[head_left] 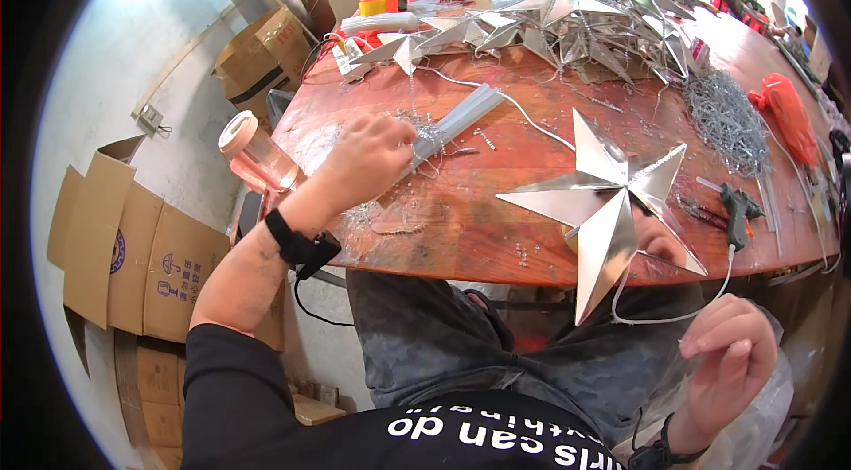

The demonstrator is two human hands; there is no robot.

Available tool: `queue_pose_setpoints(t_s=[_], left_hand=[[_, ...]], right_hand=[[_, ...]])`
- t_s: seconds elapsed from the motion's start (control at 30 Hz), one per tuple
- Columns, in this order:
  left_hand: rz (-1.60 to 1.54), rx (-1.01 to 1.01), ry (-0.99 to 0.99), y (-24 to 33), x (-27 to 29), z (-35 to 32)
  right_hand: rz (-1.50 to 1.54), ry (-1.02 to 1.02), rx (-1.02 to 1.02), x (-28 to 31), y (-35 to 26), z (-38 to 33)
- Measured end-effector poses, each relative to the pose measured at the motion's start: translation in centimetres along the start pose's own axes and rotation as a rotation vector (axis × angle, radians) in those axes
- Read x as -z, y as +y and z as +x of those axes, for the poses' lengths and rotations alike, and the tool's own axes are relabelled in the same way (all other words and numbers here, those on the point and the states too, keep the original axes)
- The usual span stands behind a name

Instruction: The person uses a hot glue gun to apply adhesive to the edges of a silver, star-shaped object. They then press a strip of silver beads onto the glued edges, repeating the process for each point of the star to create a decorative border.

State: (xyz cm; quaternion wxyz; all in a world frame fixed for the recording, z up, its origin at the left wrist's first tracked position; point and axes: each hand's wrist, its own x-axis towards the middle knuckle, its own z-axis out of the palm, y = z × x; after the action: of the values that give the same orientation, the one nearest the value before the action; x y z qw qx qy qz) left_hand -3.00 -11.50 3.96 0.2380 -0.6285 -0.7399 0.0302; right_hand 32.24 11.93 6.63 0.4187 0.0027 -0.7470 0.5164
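On the red-brown table (pixel 496 231), my left hand (pixel 368 155) rests knuckles up, fingers curled over the near end of a bundle of clear glue sticks (pixel 452 123) that angles away toward the far side. Whether the fingers fully grip the bundle cannot be told. My right hand (pixel 731 355) hovers off the table's near edge, thumb and forefinger pinched on a thin clear strip, other fingers loosely bent. A silver five-pointed star (pixel 603 200) lies between the hands, one point overhanging the edge. A green glue gun (pixel 736 209) lies just right of the star; a pink-capped bottle (pixel 257 151) stands at the left corner.
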Motion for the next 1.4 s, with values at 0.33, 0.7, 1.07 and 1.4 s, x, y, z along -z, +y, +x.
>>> queue_pose_setpoints(t_s=[0.33,0.7,1.07,1.4], left_hand=[[-1.316,0.748,0.226,-5.8,14.5,7.2],[-1.391,0.409,-0.108,2.7,24.0,11.3],[-1.32,0.173,-0.275,10.7,16.4,10.9],[-1.521,0.512,-0.564,13.0,9.3,14.2]], right_hand=[[-0.04,0.069,-0.181,1.1,-0.6,3.0],[0.489,-0.143,0.124,-7.7,-1.3,12.0],[0.523,-0.184,-0.563,-0.5,-1.5,3.6],[0.25,0.05,-0.738,3.9,1.0,0.2]])
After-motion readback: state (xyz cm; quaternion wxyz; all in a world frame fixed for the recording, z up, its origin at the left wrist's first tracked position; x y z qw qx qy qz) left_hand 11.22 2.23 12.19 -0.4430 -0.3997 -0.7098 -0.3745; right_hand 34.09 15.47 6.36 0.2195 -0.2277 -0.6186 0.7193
